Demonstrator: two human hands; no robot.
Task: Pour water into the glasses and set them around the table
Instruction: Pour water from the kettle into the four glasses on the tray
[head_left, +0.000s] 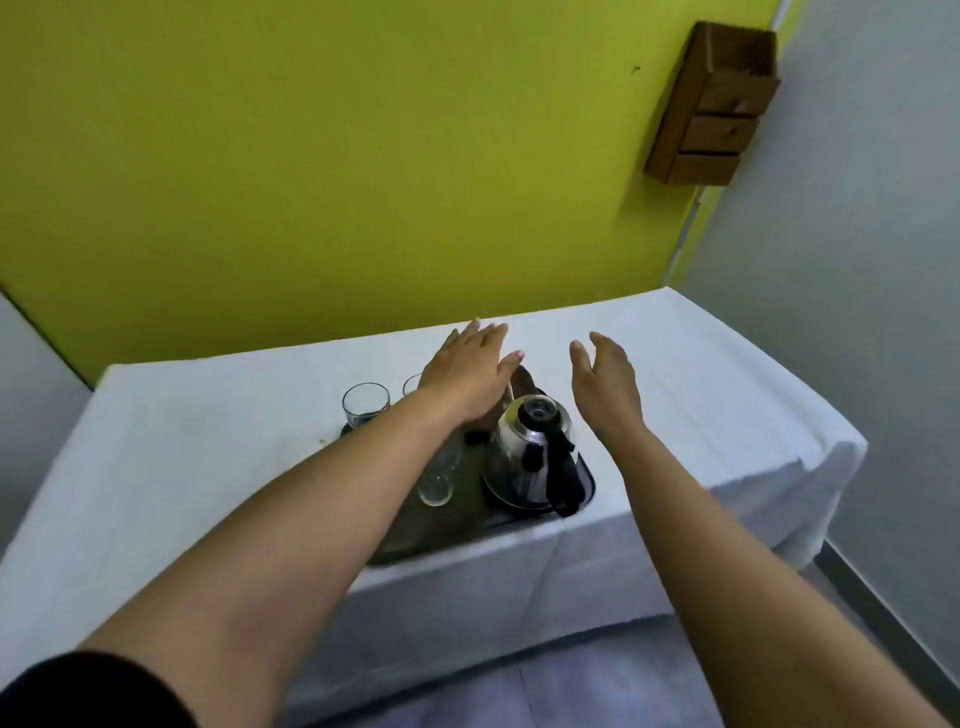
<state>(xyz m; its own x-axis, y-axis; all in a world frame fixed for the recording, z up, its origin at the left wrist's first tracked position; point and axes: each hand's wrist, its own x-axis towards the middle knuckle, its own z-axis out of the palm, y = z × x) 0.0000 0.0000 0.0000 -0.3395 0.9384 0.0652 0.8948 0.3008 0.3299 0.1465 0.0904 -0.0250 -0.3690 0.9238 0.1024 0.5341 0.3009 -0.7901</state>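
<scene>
A steel kettle (532, 457) with a black handle stands on a dark tray (584, 491) at the near edge of the white-clothed table (208, 457). An empty glass (365, 404) stands at the tray's far left, a second glass (411, 384) peeks out behind my left hand, and another glass (437, 483) sits under my left forearm. My left hand (470, 376) hovers flat above the tray's far side, fingers apart, holding nothing. My right hand (605, 384) is open in the air just right of the kettle.
A yellow-green wall runs behind the table, with a wooden drawer box (714, 104) mounted high at the right. A grey wall closes the right side. The tablecloth hangs down over the near edge and right corner.
</scene>
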